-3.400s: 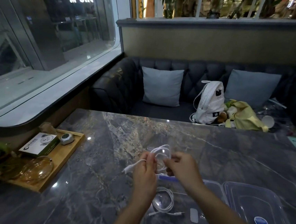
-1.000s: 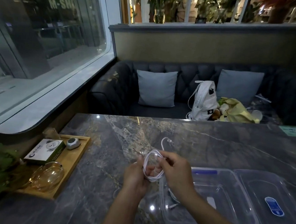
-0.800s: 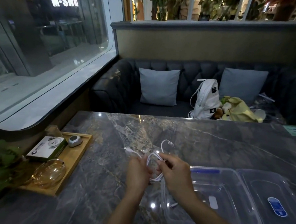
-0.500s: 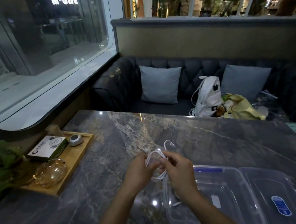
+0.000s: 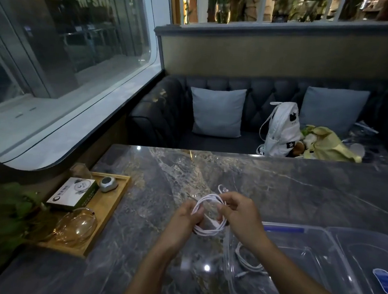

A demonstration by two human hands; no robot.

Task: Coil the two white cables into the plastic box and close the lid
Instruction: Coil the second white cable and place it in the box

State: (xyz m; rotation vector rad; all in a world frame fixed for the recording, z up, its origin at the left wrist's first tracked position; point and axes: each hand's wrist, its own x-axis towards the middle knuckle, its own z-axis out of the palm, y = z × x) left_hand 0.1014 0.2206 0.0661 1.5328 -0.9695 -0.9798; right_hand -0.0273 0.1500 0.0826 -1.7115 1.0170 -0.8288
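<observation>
A white cable is wound into a small round coil above the marble table, just left of the clear plastic box. My left hand pinches the coil's left side and my right hand grips its right side. One short cable end sticks up behind my fingers. A second white cable lies coiled inside the box, partly hidden by my right forearm. The clear lid with a blue label lies open flat to the right of the box.
A wooden tray at the table's left edge holds a green-white carton, a small round device and a glass bowl. Behind the table is a dark sofa with cushions, a white backpack and a yellow-green bag.
The loose cable ends have been drawn in, so the coil is tighter and rounder between both hands. It sits slightly lower, closer to the box's left rim.
</observation>
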